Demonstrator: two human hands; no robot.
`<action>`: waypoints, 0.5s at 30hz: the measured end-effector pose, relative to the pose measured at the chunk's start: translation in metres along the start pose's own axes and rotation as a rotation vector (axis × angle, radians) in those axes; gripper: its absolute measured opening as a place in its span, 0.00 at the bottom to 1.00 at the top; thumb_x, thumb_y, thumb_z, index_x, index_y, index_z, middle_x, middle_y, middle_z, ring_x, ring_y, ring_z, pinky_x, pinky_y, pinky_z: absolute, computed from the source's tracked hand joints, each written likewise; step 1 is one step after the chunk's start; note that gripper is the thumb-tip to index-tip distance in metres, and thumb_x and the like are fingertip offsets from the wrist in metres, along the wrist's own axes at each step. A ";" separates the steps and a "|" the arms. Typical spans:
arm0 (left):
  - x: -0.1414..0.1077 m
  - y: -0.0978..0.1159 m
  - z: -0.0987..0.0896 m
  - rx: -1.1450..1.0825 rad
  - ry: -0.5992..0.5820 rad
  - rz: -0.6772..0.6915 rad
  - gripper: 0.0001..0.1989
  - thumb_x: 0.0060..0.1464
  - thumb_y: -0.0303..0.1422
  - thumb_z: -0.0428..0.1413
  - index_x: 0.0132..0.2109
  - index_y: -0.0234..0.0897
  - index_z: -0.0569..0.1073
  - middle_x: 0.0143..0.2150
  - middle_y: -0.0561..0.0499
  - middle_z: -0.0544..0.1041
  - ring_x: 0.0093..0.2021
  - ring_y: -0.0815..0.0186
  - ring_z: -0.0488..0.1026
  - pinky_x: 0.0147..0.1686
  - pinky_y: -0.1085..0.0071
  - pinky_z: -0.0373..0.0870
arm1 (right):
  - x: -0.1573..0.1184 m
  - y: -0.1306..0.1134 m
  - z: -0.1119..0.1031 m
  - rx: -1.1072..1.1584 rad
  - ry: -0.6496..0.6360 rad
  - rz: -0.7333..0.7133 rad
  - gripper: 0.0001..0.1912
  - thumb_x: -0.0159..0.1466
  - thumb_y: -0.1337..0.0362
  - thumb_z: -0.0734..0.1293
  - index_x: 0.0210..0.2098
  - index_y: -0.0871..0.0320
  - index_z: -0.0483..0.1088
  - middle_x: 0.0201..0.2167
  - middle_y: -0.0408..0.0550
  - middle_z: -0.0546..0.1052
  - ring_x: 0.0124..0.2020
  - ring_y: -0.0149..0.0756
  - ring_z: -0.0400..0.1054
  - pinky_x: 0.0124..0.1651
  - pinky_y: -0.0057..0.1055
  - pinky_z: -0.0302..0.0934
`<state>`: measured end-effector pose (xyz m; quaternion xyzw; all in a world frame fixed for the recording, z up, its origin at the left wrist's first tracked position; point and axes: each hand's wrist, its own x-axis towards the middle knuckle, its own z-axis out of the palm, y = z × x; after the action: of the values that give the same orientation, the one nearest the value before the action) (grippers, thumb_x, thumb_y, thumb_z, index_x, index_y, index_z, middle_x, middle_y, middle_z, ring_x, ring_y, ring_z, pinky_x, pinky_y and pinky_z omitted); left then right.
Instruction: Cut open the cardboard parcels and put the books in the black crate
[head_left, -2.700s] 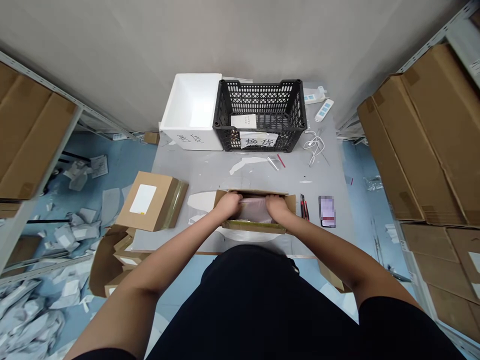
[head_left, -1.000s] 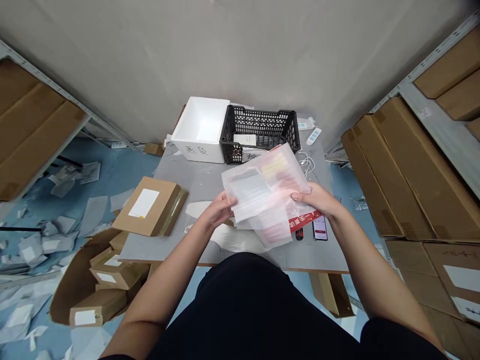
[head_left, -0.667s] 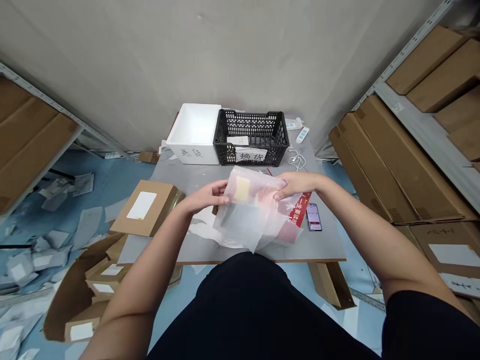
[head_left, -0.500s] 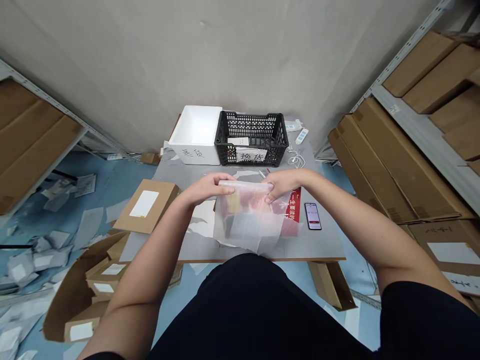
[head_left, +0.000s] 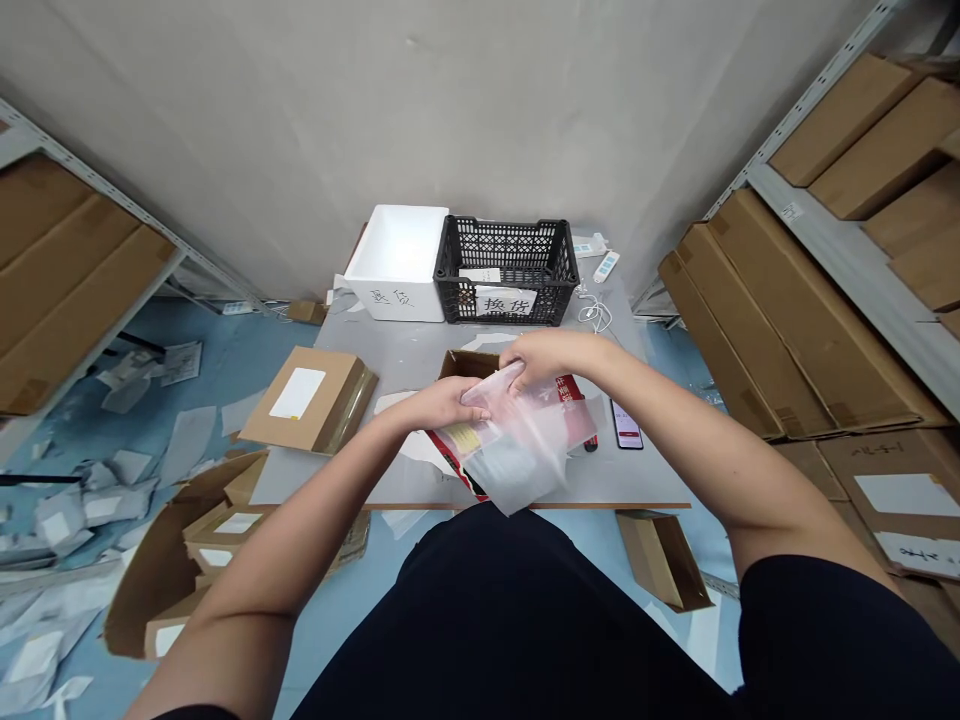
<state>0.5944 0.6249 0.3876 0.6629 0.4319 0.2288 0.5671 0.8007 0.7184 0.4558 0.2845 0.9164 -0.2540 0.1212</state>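
Observation:
My left hand [head_left: 448, 404] is closed on the near-left part of a translucent white plastic wrap [head_left: 529, 460], thumb on top. Gripping the wrap's upper edge is my right hand [head_left: 541, 358], fingers bent inward. The wrap lies over a red printed cover [head_left: 571, 390], which looks like a book, and the colours show through. A red and black edge sticks out below my left hand; whether it belongs to the same item, I cannot tell. Just behind my hands stands an open cardboard box [head_left: 469, 364], partly hidden by them. A small red and black tool [head_left: 591, 443] lies right of the wrap.
At the back stand a white foam box [head_left: 397, 300] and a black plastic crate [head_left: 506, 255]. A labelled carton [head_left: 300, 395] sits at the table's left, a phone [head_left: 627, 428] at its right. Cartons fill shelves on both sides; parcels [head_left: 97, 490] litter the floor.
The wrap has turned from square-on to slanted, its top edge tilting up to the right. My left hand has come lower and inward. The open box and small tool now show.

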 end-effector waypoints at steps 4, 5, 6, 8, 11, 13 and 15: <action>-0.022 -0.022 0.015 -0.262 0.157 -0.057 0.20 0.46 0.40 0.65 0.45 0.36 0.78 0.41 0.47 0.81 0.37 0.57 0.76 0.36 0.69 0.70 | -0.043 0.010 0.021 0.132 0.690 -0.037 0.24 0.61 0.52 0.67 0.55 0.52 0.70 0.54 0.51 0.74 0.56 0.50 0.63 0.58 0.46 0.54; -0.027 -0.027 0.019 -0.345 0.188 -0.072 0.21 0.46 0.41 0.65 0.46 0.35 0.77 0.41 0.46 0.81 0.36 0.58 0.77 0.35 0.69 0.71 | -0.055 0.012 0.033 0.206 0.881 0.014 0.24 0.63 0.52 0.65 0.57 0.51 0.68 0.58 0.51 0.71 0.59 0.50 0.60 0.60 0.47 0.53; -0.031 -0.031 0.023 -0.424 0.214 -0.088 0.22 0.46 0.42 0.65 0.47 0.34 0.76 0.41 0.45 0.81 0.35 0.58 0.77 0.34 0.69 0.71 | -0.066 0.014 0.047 0.293 1.070 0.095 0.24 0.64 0.51 0.63 0.58 0.49 0.67 0.59 0.51 0.69 0.61 0.49 0.59 0.61 0.47 0.53; -0.037 -0.037 0.030 -0.546 0.278 -0.112 0.25 0.46 0.43 0.65 0.48 0.33 0.75 0.39 0.44 0.81 0.34 0.58 0.77 0.32 0.68 0.72 | -0.079 0.018 0.084 0.508 1.386 0.273 0.25 0.66 0.49 0.59 0.59 0.49 0.64 0.60 0.52 0.67 0.61 0.48 0.59 0.61 0.46 0.55; -0.040 -0.042 0.042 -0.645 0.392 -0.123 0.27 0.44 0.45 0.66 0.48 0.32 0.76 0.37 0.44 0.81 0.33 0.57 0.78 0.30 0.69 0.72 | -0.080 0.016 0.141 0.946 1.360 0.444 0.30 0.64 0.44 0.57 0.61 0.49 0.60 0.56 0.52 0.70 0.59 0.46 0.64 0.56 0.43 0.63; -0.037 -0.045 0.050 -0.693 0.434 -0.122 0.28 0.44 0.47 0.66 0.48 0.32 0.76 0.37 0.44 0.81 0.32 0.57 0.78 0.30 0.69 0.72 | -0.074 0.010 0.171 1.209 1.089 0.462 0.32 0.64 0.40 0.52 0.60 0.48 0.62 0.51 0.52 0.75 0.55 0.49 0.68 0.51 0.44 0.66; -0.033 -0.047 0.059 -0.728 0.446 -0.118 0.28 0.44 0.47 0.65 0.48 0.32 0.76 0.37 0.43 0.81 0.33 0.57 0.79 0.30 0.69 0.72 | -0.069 0.000 0.190 1.337 0.860 0.428 0.33 0.64 0.38 0.49 0.56 0.48 0.67 0.44 0.52 0.78 0.51 0.52 0.71 0.48 0.46 0.67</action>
<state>0.6088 0.5640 0.3344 0.3280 0.4723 0.4710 0.6689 0.8710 0.5850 0.3212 0.5376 0.4640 -0.5864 -0.3897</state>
